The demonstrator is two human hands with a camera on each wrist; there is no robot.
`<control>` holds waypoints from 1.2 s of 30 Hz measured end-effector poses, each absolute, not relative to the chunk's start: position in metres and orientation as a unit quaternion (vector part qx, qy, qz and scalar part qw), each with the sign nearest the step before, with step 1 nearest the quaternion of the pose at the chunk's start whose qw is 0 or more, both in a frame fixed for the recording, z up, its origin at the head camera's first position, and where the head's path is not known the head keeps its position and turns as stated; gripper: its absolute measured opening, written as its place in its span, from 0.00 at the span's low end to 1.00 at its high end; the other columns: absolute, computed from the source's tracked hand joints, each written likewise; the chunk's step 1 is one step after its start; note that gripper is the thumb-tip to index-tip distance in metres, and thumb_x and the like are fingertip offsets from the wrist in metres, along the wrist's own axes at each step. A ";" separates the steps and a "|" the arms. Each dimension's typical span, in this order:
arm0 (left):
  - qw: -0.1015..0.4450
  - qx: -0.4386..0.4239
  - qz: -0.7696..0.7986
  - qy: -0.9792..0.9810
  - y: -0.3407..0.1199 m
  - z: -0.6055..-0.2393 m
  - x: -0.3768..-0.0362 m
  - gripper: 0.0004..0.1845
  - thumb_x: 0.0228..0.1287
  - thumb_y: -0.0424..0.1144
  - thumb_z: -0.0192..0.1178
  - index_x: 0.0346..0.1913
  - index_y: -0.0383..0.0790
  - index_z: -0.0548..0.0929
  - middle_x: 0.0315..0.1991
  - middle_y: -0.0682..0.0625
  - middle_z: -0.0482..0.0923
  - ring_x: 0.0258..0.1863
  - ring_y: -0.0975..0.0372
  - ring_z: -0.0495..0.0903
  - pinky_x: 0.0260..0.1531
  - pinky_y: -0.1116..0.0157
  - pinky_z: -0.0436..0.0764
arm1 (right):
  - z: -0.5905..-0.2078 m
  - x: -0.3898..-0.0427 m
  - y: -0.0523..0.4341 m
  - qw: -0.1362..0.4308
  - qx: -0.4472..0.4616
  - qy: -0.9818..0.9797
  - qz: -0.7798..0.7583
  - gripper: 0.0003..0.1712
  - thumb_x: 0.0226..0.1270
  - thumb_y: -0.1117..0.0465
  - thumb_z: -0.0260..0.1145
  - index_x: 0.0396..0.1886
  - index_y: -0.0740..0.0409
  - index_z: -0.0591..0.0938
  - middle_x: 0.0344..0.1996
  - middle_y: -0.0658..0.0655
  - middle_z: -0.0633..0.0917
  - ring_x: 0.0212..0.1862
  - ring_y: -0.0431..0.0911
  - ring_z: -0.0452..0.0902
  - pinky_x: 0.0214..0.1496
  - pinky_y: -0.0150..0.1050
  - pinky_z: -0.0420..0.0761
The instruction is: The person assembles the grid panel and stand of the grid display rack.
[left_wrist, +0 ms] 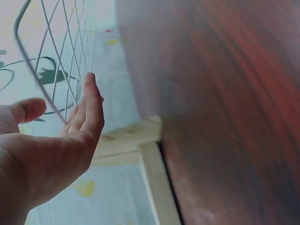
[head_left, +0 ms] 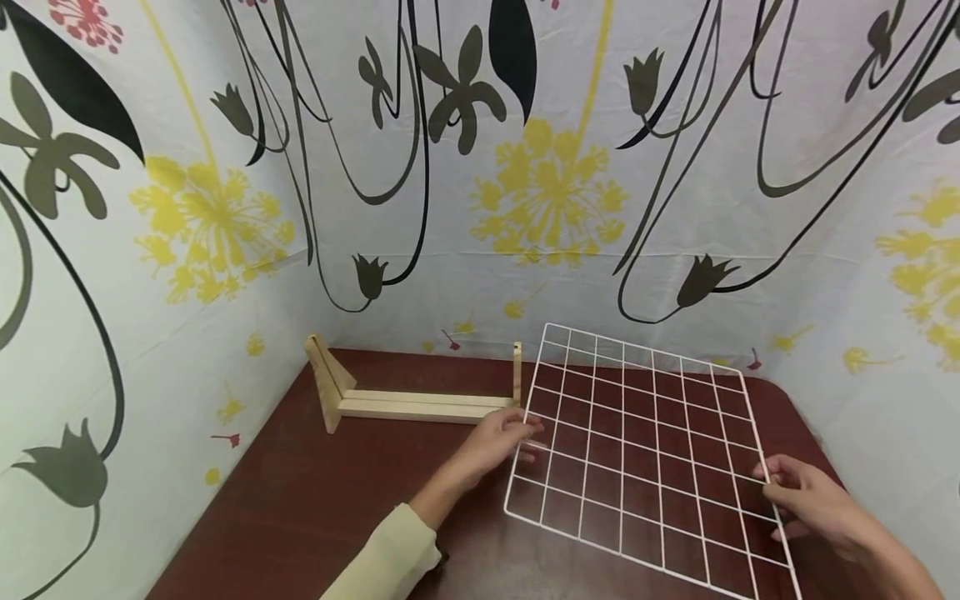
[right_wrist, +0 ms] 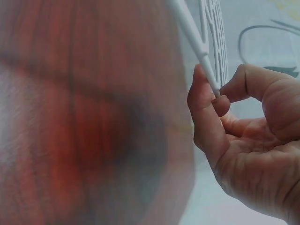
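Holding the white wire grid panel (head_left: 645, 450) raised over the table (head_left: 315, 500): my right hand (head_left: 813, 500) pinches its edge, left hand (head_left: 498, 442) steadies it with fingers nearly straight; next I judge it needs lining up with the wooden stand (head_left: 420, 400).

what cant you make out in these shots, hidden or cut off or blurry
- Wire grid: its near right corner is cut off by the bottom edge of the head view.
- Left hand: whether it grips the grid's edge is unclear; in the left wrist view its fingers are straight beside the wire.
- Table: only a blur in the right wrist view.
- Wooden stand: its far face is hidden in the head view.
- Right hand: pinches the wire.
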State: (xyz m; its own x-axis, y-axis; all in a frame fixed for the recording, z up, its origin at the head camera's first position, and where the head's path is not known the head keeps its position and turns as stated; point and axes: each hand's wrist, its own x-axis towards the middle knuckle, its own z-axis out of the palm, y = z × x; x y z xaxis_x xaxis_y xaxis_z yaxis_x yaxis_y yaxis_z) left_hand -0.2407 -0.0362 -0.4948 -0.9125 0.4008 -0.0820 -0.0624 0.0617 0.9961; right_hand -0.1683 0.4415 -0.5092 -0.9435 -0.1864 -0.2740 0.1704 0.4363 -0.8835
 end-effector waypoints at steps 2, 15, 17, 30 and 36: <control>0.188 0.112 0.709 0.671 -0.037 -0.487 -0.239 0.19 0.78 0.35 0.55 0.63 0.25 0.77 0.63 0.29 0.81 0.52 0.37 0.89 0.47 0.54 0.91 | -0.507 -0.166 0.440 0.139 -0.027 0.827 -0.545 0.10 0.81 0.71 0.52 0.53 0.55 0.75 0.36 0.43 0.72 0.33 0.35 0.71 0.32 0.48 0.90; 0.265 0.154 0.789 0.532 -0.048 -0.441 -0.229 0.20 0.86 0.44 0.46 0.72 0.43 0.64 0.74 0.26 0.69 0.67 0.31 0.78 0.54 0.35 0.84 | -0.482 -0.161 0.429 0.020 -0.108 0.793 -0.599 0.25 0.76 0.79 0.51 0.52 0.43 0.77 0.37 0.47 0.73 0.33 0.35 0.75 0.27 0.52 0.89; 0.264 0.148 0.794 0.527 -0.050 -0.438 -0.227 0.20 0.87 0.47 0.45 0.73 0.45 0.65 0.75 0.26 0.68 0.64 0.34 0.82 0.54 0.33 0.83 | -0.478 -0.160 0.423 0.003 -0.103 0.791 -0.603 0.25 0.76 0.80 0.53 0.53 0.43 0.78 0.37 0.47 0.74 0.34 0.35 0.76 0.27 0.52 0.89; 0.140 0.037 0.799 0.583 -0.072 -0.441 -0.215 0.26 0.88 0.54 0.42 0.73 0.41 0.71 0.65 0.36 0.83 0.54 0.47 0.91 0.44 0.45 0.90 | -0.456 -0.158 0.368 -0.076 -0.101 0.777 -0.617 0.28 0.69 0.84 0.56 0.55 0.49 0.78 0.36 0.46 0.74 0.31 0.35 0.78 0.23 0.52 0.87; 0.064 0.003 0.791 0.608 -0.078 -0.452 -0.215 0.24 0.88 0.53 0.41 0.69 0.39 0.73 0.60 0.35 0.86 0.43 0.51 0.93 0.34 0.50 0.91 | -0.452 -0.162 0.340 -0.117 -0.068 0.814 -0.565 0.25 0.70 0.81 0.58 0.55 0.50 0.77 0.36 0.45 0.69 0.27 0.34 0.72 0.23 0.47 0.87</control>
State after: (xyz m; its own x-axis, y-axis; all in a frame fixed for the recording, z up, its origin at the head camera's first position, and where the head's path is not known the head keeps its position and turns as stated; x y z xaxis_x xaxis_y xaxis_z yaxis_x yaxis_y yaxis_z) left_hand -0.2150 -0.0782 -0.4517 -0.9917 0.1060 -0.0732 -0.0980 -0.2515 0.9629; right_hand -0.1616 0.3400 -0.4524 -0.9636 0.0214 0.2663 -0.2420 0.3529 -0.9038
